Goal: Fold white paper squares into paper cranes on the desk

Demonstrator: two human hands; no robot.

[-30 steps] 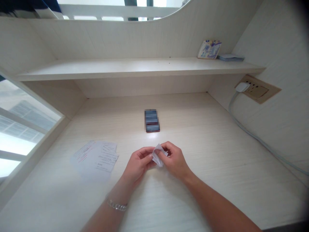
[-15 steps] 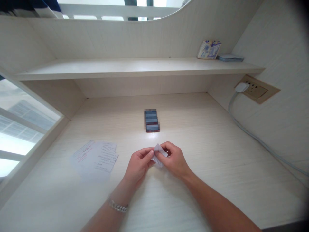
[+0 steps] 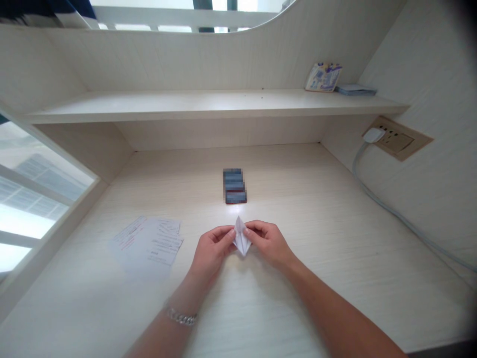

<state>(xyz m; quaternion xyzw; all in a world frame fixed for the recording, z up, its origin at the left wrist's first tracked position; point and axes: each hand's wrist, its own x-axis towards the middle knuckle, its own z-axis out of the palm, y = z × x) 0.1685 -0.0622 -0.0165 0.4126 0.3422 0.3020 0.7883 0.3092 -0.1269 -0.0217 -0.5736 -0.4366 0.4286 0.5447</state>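
Observation:
A small piece of white folded paper (image 3: 242,240) is held between my two hands, a little above the desk. It has a narrow diamond shape with pointed ends at top and bottom and a crease down its middle. My left hand (image 3: 213,250) pinches its left edge, the thumb on top. On the opposite edge, my right hand (image 3: 269,244) grips it with the thumb in front and the fingers curled behind. Just beyond the paper lies a dark, blurred-out rectangular thing (image 3: 234,186), perhaps a phone.
Printed paper sheets (image 3: 149,243) lie overlapping on the desk (image 3: 298,194) at left. A shelf (image 3: 186,103) spans the back, bearing a colourful packet (image 3: 323,77) and a flat stack (image 3: 356,89). From the wall socket (image 3: 398,138) a grey cable (image 3: 391,209) runs down the right side.
The folded paper has gone from a crumpled-looking, partly covered shape to a flat upright diamond facing me. My right thumb has drawn back to its right edge.

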